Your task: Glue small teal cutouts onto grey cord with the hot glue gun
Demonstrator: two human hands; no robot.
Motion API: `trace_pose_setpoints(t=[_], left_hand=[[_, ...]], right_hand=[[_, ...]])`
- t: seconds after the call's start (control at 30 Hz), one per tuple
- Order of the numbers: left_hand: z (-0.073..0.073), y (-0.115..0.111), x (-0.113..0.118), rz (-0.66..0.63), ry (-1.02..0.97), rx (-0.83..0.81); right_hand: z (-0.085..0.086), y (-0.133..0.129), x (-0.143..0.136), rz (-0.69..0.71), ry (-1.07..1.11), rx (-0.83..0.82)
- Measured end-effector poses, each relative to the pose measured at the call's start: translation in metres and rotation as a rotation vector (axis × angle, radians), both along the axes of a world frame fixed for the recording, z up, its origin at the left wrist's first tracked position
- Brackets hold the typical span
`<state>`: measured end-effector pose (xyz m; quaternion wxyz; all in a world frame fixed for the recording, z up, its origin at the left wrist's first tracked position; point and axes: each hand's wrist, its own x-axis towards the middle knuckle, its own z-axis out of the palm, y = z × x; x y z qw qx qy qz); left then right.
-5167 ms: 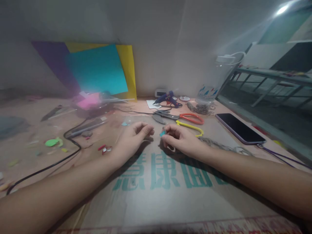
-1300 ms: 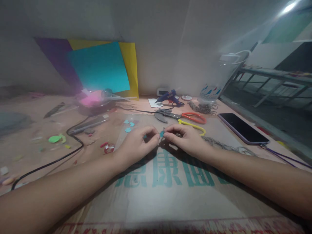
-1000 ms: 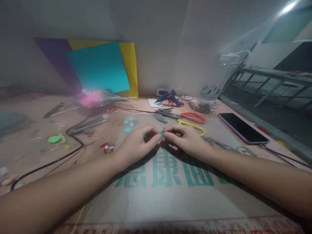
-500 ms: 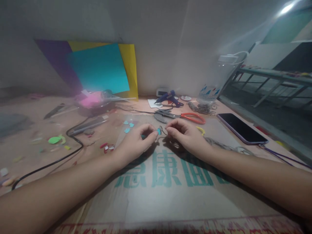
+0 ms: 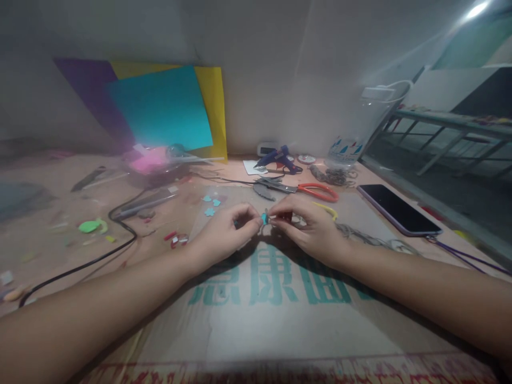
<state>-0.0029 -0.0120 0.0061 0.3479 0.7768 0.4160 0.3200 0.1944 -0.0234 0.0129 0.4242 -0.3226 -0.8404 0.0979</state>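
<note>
- The left hand (image 5: 226, 230) has its thumb and forefinger clamped on the left edge of a small blue piece (image 5: 264, 218).
- The right hand (image 5: 311, 226) has its thumb and forefinger close to each other at the right side of that piece; I cannot tell whether they grip it or a thin strand beside it.
- The blue piece is between the two hands, above a cardboard sheet (image 5: 256, 336) printed with green characters.
- Three small blue cutouts (image 5: 209, 212) lie just beyond the left hand.
- Beyond the right hand lie a tool with red handles (image 5: 320, 192) and a yellow handle (image 5: 327, 212), partly hidden by the hand.
- A grey cord (image 5: 364, 236) lies beside the right wrist, and a phone (image 5: 400, 210) lies farther right.
- At the far side are a glue gun (image 5: 277, 158), a white card (image 5: 252, 168) and a clear jug (image 5: 346, 152).
- Blue (image 5: 164, 112), yellow (image 5: 218, 117) and purple paper (image 5: 90, 90) leans on the wall at far left.
- A black cable (image 5: 86, 260) bends across the left side, near a bright green piece (image 5: 88, 226).
</note>
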Motion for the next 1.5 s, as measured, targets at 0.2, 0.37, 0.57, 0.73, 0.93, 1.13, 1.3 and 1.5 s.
trace_pose_setpoints(t=[0.2, 0.37, 0.57, 0.73, 0.93, 1.13, 1.3, 1.5], left_hand=[[-0.0028, 0.0009, 0.0, -0.028, -0.022, -0.04], [-0.0009, 0.0002, 0.0006, -0.041, -0.03, -0.056], [-0.0024, 0.0016, 0.0002, -0.031, -0.037, -0.076], [-0.0028, 0.0022, 0.0006, -0.025, -0.052, -0.062], [0.0003, 0.0005, 0.0007, -0.02, -0.019, -0.029], [0.0002, -0.001, 0.0, -0.021, 0.033, -0.009], [0.0008, -0.0018, 0.0003, -0.018, 0.063, 0.02], [-0.0002, -0.0012, 0.0, -0.028, 0.023, -0.024]], right_hand=[[0.0, 0.0017, 0.0, 0.03, -0.011, 0.001], [-0.0015, 0.0017, 0.0, 0.047, -0.005, 0.003], [-0.0036, 0.0024, 0.001, -0.023, -0.045, -0.072], [-0.0025, 0.0028, 0.0007, -0.088, -0.001, -0.116], [-0.0001, 0.0022, 0.0001, -0.058, -0.045, -0.156], [0.0005, 0.002, 0.0002, -0.045, -0.054, -0.175], [-0.002, 0.0031, -0.0009, -0.024, -0.054, -0.132], [-0.0029, 0.0024, -0.0015, -0.049, -0.056, -0.164]])
